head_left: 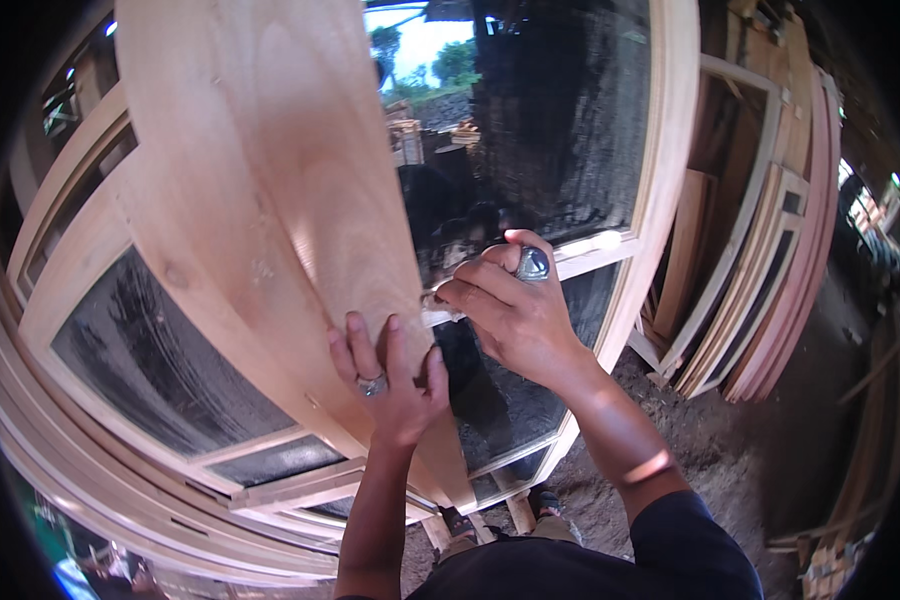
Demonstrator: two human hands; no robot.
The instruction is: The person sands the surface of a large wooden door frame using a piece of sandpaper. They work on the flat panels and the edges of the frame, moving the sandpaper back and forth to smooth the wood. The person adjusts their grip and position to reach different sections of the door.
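Note:
A pale wooden door or window frame with dark glass panes [560, 120] stands before me. Its broad plank [270, 200] runs up along the left of the glass. My left hand [390, 385] lies on the plank's lower part, fingers spread, a ring on one of them. My right hand [515, 310], wearing a large ring, is closed with its fingertips at the plank's inner edge, by the crossbar [590, 252] between two panes. Something small and pale shows at those fingertips, too hidden to name.
More glazed wooden frames [160, 350] lean in layers on the left. At the right, several frames and boards [740, 290] stand stacked upright. The ground [620, 470] is bare earth, with wood pieces at the lower right [835, 570]. My feet are beside the frame's bottom.

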